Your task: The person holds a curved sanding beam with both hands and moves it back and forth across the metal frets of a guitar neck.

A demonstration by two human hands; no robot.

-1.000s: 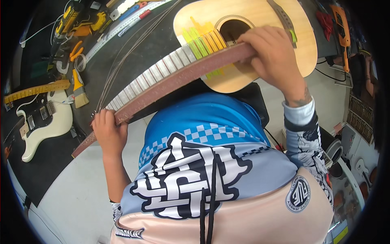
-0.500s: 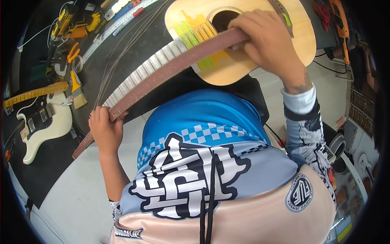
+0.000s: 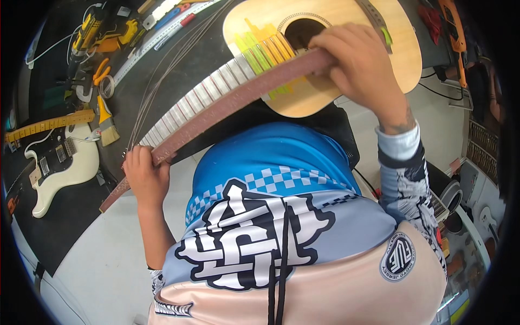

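A long, straight reddish-brown abrasive bar runs diagonally along an acoustic guitar's neck. My left hand grips it near its lower-left end, while my right hand wraps its upper-right end over the soundhole. The fretboard shows behind the bar, covered in pale tape strips, with green and orange tape near the pale wooden body. Loose strings arc beside the neck. The underside of the bar and my fingertips are partly hidden.
A white electric guitar lies left on the dark bench. Along the back are a yellow drill, orange pliers, a brush and a metal ruler. An orange power tool is at far right.
Both hands and the bar shifted slightly up and left half a second ago, then came back down and right. The guitar body shifted a little with them.
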